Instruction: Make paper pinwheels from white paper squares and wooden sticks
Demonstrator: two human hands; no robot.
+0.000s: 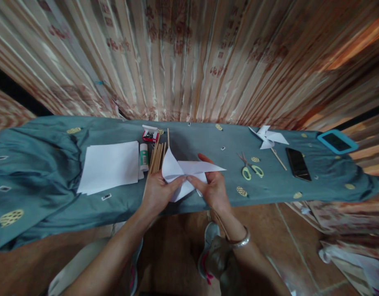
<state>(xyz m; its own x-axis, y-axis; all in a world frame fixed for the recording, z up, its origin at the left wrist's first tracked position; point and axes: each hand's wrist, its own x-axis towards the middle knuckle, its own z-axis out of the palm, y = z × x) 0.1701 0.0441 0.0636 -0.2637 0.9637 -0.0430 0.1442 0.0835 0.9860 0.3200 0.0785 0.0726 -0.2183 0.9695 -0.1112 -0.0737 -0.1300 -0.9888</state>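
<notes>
Between my two hands is a white paper pinwheel (194, 166), its corners curled in toward the middle. My left hand (156, 191) grips its left side, thumb pressed at the centre. From the right, my right hand (214, 190) holds it too, with the thumb meeting the left one at the centre and the fingers behind the paper. Just left of the paper lies a bundle of thin wooden sticks (156, 156), partly hidden by my left hand. A glue stick (144, 157) with a green label and a small open red box (150, 134) are beside the sticks.
A stack of white paper (110, 166) lies on the left of the cloth-covered table (204, 142). On the right are green-handled scissors (250, 169), a pinwheel on a stick (268, 137), a black phone (298, 164) and a blue-framed tablet-like object (338, 142). A pleated curtain (183, 61) hangs behind.
</notes>
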